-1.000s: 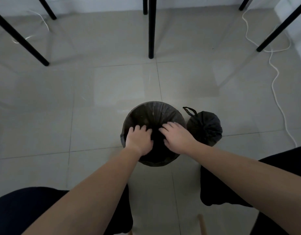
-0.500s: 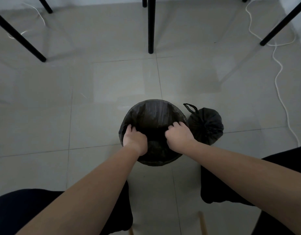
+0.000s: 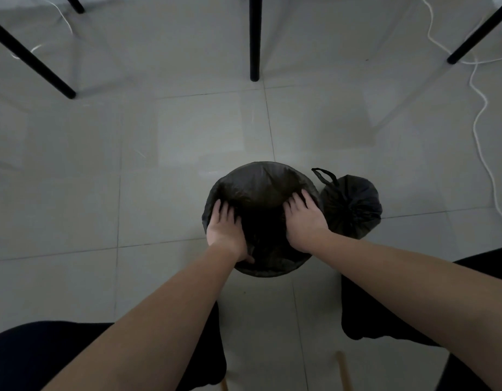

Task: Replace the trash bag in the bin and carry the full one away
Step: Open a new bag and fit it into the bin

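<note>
On the floor, middle of view: the bin stands upright on pale tiles, round mouth facing up, between the person's knees and a black table leg farther off.
Fresh liner: a new black trash bag already lines the bin, its edge folded over the far rim; the near part looks less settled, though the dim light hides the detail.
Full bag: the tied full bag sits on the floor just beside the bin, touching or nearly touching its right wall, with its handle loop standing up on the side nearest the bin.
Key relation: the full bag lies to the right of both hands and slightly farther away; the right hand is much the nearer, and the loop is just beyond its fingertips.
Left hand: left hand lies palm down on the left rim, fingers spread and pressed onto the plastic, thumb tucked toward the near edge; its grip is flat and pressing, not closed around anything.
Right hand: right hand mirrors it on the right rim, fingers splayed forward over the liner, grip likewise loose and flat.
Arms: both forearms reach forward and down, converging on the bin.
Step, as judged: smoothing the liner onto the rim; lifting the full bag is not yet begun.
Farther out: a white cable trails across the floor at right, well apart.
</note>
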A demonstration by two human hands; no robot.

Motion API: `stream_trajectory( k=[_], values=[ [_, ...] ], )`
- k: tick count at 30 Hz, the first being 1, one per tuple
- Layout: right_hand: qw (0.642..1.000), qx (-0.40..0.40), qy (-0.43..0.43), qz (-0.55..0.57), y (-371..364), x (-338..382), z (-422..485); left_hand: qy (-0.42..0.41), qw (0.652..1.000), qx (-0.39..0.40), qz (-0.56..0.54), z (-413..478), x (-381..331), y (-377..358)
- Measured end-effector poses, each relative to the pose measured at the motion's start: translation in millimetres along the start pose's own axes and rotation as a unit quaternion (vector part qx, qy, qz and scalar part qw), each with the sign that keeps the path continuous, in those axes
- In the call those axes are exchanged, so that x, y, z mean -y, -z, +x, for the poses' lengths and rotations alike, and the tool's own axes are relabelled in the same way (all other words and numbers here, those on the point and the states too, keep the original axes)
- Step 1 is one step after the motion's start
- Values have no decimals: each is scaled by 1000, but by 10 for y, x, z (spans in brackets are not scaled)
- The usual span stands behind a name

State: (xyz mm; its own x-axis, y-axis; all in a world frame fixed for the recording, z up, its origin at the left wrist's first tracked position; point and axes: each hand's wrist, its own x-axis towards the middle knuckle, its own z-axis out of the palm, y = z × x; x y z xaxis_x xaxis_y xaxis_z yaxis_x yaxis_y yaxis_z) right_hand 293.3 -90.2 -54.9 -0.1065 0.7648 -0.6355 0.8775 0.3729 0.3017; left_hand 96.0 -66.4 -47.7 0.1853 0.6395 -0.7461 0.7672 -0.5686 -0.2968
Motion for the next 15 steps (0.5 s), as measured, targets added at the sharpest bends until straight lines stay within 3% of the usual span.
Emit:
stream_trajectory(
  k=[3, 5, 7, 10, 15],
  values=[
    [994, -81, 43, 64, 33, 7, -29, -24, 998, -23, -47, -31, -102, 48],
    [991, -81, 71, 83, 18, 12, -74, -44, 992, -22, -119, -45, -190, 49],
    [997, -9, 70, 36, 8, 14, -140, -44, 989, 15, -143, -86, -241, 15],
    [987, 153, 39, -38, -25, 40, -199, -12, 998, 65, -25, -146, -199, -54],
    [955, 282, 59, 62, 107, 216, -353, -13, 999, -36, 35, -169, -42, 84]
  ],
)
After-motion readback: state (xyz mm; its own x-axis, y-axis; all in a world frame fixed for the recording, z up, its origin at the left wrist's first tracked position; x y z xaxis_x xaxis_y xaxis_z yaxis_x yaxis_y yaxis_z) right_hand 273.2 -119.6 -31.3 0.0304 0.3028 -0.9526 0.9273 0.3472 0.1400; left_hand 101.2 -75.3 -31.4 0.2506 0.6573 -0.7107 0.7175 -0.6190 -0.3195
